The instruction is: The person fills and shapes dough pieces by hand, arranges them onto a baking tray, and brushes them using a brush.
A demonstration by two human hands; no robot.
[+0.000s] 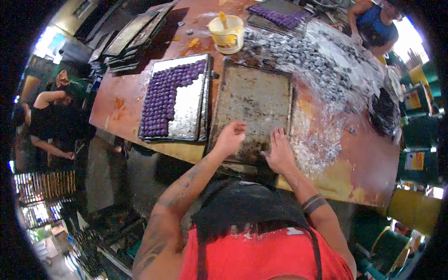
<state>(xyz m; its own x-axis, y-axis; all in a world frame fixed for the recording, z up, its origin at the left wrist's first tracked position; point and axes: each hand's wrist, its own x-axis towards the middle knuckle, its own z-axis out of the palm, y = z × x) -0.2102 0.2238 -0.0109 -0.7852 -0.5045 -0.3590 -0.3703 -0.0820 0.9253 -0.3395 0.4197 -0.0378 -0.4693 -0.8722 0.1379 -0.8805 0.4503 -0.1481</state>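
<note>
A worn, stained metal baking tray (254, 100) lies in front of me at the table's near edge, bare on top. Over its lower left part is my left hand (232, 139), fingers loosely bent, nothing visible in them. My right hand (281, 153) is on the tray's lower right edge with its fingers stretched out. Just left of it sits another tray (189, 112) on top of a stack. Rows of small round purple dough balls (161, 100) cover its left and upper part; shiny metal shows on the rest.
A bucket (227, 39) with a yellow-handled brush stands behind the bare tray. Flour-dusted dark balls (322, 60) spread across the right side. Stacked trays (135, 35) and another purple-filled tray (277, 17) lie farther back. Other people (375, 25) are at right and left.
</note>
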